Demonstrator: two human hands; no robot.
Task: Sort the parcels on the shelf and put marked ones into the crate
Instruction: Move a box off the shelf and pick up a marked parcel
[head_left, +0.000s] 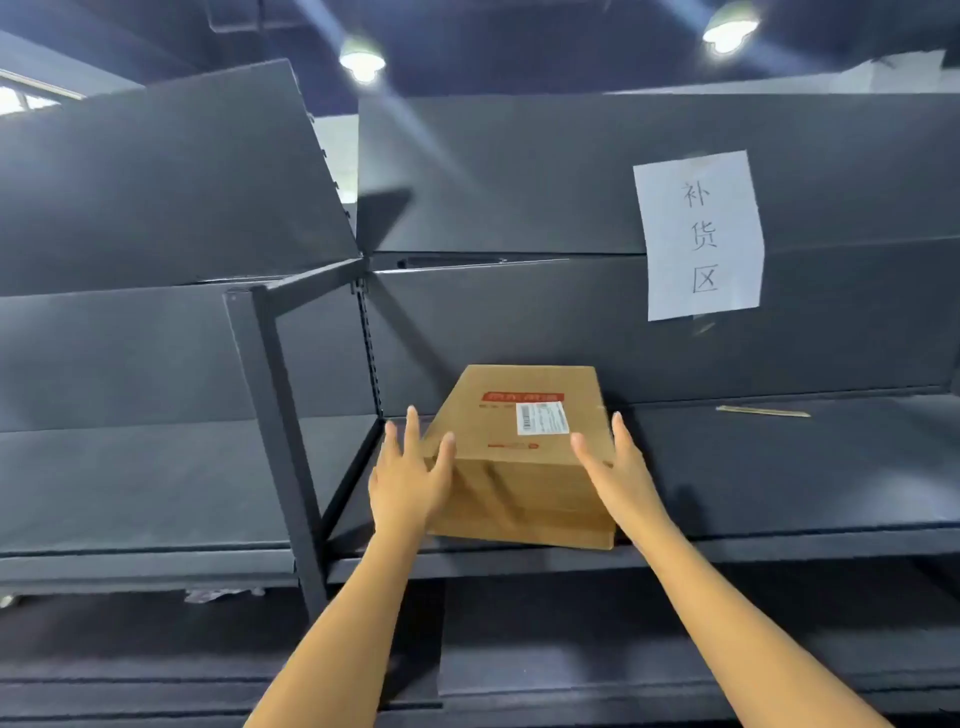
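Note:
A brown cardboard parcel (522, 452) lies on the dark shelf (753, 467), close to the shelf's left upright. It bears a white shipping label and a red printed band on top. My left hand (410, 475) is at the parcel's left side with straight fingers, the thumb touching the top edge. My right hand (618, 467) is at its right side, fingers straight, thumb over the top near the label. No crate is in view.
A dark metal upright (283, 441) stands left of the parcel. A white paper sign (698, 236) with handwritten characters hangs on the back panel. A thin wooden stick (763, 412) lies on the shelf at the right. Another shelf bay (130, 483) extends to the left.

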